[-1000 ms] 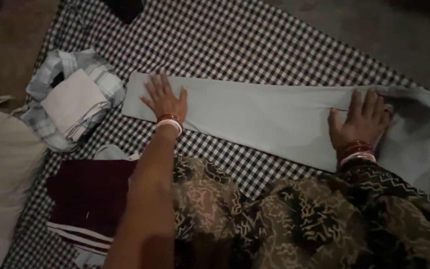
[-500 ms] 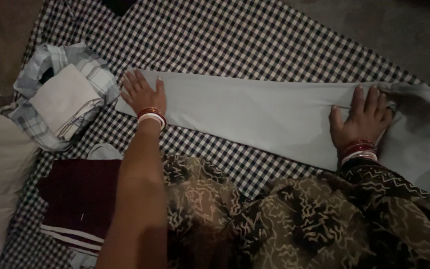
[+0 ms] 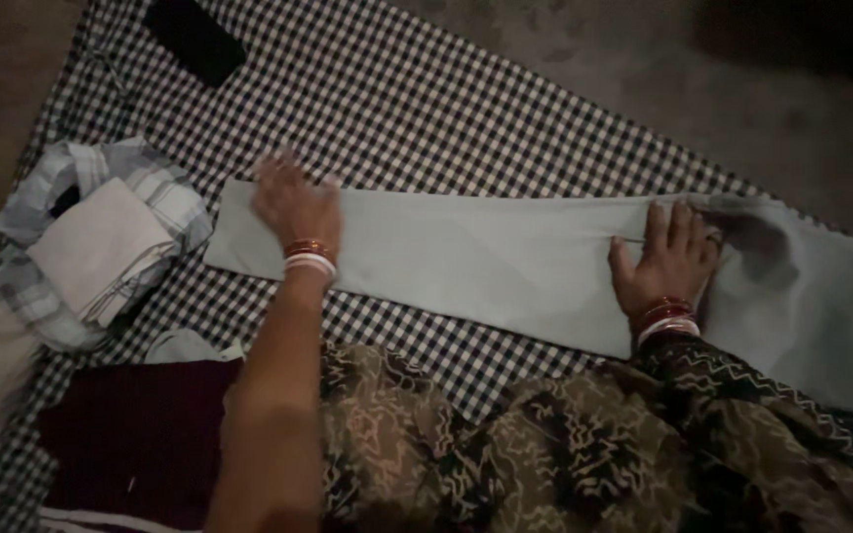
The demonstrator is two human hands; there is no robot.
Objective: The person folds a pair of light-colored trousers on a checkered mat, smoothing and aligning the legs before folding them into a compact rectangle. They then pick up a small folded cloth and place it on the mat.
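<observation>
Where the left hand (image 3: pixel 295 205) slid, the grey cloth (image 3: pixel 486 257) lies flatter.

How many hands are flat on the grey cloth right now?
2: the left hand near the grey cloth's left end, the right hand toward its right. Neither is hidden.

Your black-and-white checked sheet (image 3: pixel 466 109) carries 1 long pale grey garment (image 3: pixel 486 257) across its middle, plaid and white folded cloths (image 3: pixel 101 247) near its left edge, a maroon cloth (image 3: pixel 130 434) at the near left corner, and a dark flat object (image 3: pixel 194 39) at the far left corner.
</observation>
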